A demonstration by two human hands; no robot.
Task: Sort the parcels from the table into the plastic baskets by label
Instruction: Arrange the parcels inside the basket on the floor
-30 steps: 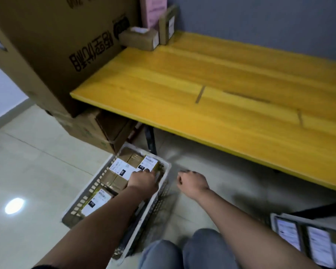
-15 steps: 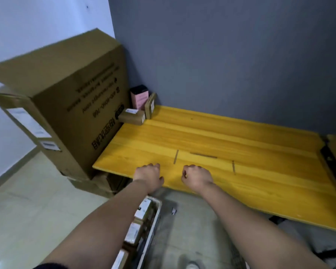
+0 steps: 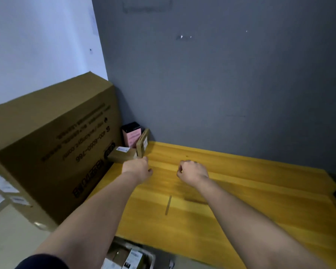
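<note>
1. Remaining on the table, at its far left corner: three parcels bunched against the grey wall, namely a flat brown parcel lying label-up, a thin brown parcel standing on edge beside it, and a pink box upright behind both. Likely pushed back there out of the working area.
2. Reaching toward that group: left hand, just short of the flat brown parcel, holding nothing; fingers hidden behind the back of the hand, so curl impossible to tell.
3. Hovering over bare wood to the right, well apart from the parcels: right hand, fingers loosely curled, gripping nothing. Probably trailing as support for a two-handed pick.
4. Sitting on the floor below the table's near edge: plastic basket, already containing labelled parcels.
5. Standing against the table's left end: large carton, printed text upside down.
6. Judging overall: sorting nearly complete, corner group outstanding; labels too blurred to read.
</note>
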